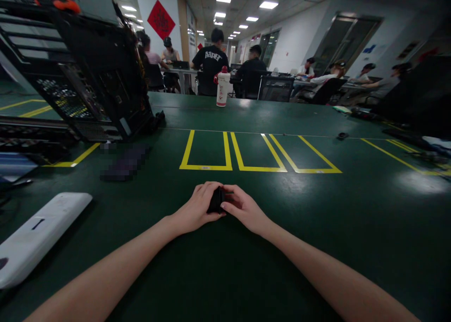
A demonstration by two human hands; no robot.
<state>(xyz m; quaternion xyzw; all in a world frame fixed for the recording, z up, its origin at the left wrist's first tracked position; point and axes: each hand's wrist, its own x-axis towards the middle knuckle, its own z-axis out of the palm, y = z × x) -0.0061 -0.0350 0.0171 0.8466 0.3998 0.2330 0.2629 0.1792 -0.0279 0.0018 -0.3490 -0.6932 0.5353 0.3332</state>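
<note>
A small black box-like object (216, 200) is between my two hands, just above or on the green table (225, 275); I cannot tell which. My left hand (197, 208) wraps round its left side, thumb below and fingers over the top. From the right, my right hand (246, 209) grips the same object with thumb and fingertips. Much of the object is covered by fingers, so its exact kind does not show. Beyond the hands lie three outlines of yellow tape (206, 168) on the tabletop.
An open black computer case (102, 77) stands at the left. Nearer lie a white elongated device (45, 237) and a blurred dark item (125, 162). A white bottle with a red cap (222, 89) stands at the far edge. Dark equipment (419, 101) is at right; several people sit beyond.
</note>
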